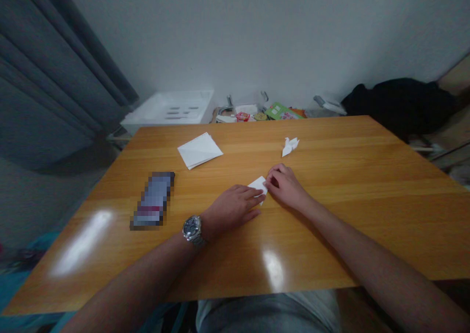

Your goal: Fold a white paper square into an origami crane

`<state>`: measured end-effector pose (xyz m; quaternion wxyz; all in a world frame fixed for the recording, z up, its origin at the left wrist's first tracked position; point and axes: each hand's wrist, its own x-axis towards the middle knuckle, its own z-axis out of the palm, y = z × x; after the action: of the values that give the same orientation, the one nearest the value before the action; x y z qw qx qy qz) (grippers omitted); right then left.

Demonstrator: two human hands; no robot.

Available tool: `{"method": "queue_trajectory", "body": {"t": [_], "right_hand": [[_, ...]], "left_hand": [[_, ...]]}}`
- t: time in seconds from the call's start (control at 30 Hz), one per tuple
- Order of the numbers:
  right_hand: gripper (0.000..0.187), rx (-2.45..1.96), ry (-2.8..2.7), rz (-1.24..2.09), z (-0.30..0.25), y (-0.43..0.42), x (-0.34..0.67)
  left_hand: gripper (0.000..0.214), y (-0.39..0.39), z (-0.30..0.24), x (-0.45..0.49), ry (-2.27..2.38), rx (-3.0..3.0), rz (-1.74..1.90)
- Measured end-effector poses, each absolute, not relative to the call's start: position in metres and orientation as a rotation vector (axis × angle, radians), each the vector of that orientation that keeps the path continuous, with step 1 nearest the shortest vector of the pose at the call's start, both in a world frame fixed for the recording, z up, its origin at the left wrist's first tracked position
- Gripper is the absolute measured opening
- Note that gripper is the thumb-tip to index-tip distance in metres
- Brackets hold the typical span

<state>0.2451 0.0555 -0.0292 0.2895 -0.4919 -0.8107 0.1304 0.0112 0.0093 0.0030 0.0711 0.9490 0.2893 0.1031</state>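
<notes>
A small folded white paper (258,183) lies on the wooden table in front of me. My left hand (235,205), with a metal watch on its wrist, rests on it with fingers stretched out, covering its lower left part. At the paper's right edge, the thumb and index finger of my right hand (284,186) are pinched together on it. Beyond my right hand sits a white origami bird (290,146).
Several white paper sheets (200,151) are stacked at the back left. A phone with a pixelated screen (153,200) lies left of my left hand. Past the table's (367,176) far edge are a white plastic tray (176,107), a green packet (282,111) and a black cloth (400,103).
</notes>
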Motion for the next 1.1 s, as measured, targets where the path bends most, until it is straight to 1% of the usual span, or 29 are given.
{"method": "queue_trajectory", "body": {"t": [0.3,0.57,0.73,0.93,1.1], "right_hand": [[0.006,-1.303,-2.173,0.33,-0.031,0.056,0.246],[0.004,-1.279,-2.184,0.33,-0.031,0.054,0.248],[0.006,-1.218,-2.231,0.339,-0.027,0.054,0.251],[0.019,-1.135,-2.335,0.333,-0.021,0.052,0.259],[0.019,-1.175,-2.344,0.338,-0.025,0.055,0.26]], "left_hand": [[0.042,0.007,0.009,0.012,0.891,2.86,0.263],[0.052,0.008,0.009,0.001,0.828,2.793,0.223],[0.049,0.008,0.009,0.003,0.856,2.78,0.226],[0.049,0.006,0.009,0.005,0.866,2.773,0.256],[0.048,0.007,0.008,0.004,0.877,2.768,0.224]]}}
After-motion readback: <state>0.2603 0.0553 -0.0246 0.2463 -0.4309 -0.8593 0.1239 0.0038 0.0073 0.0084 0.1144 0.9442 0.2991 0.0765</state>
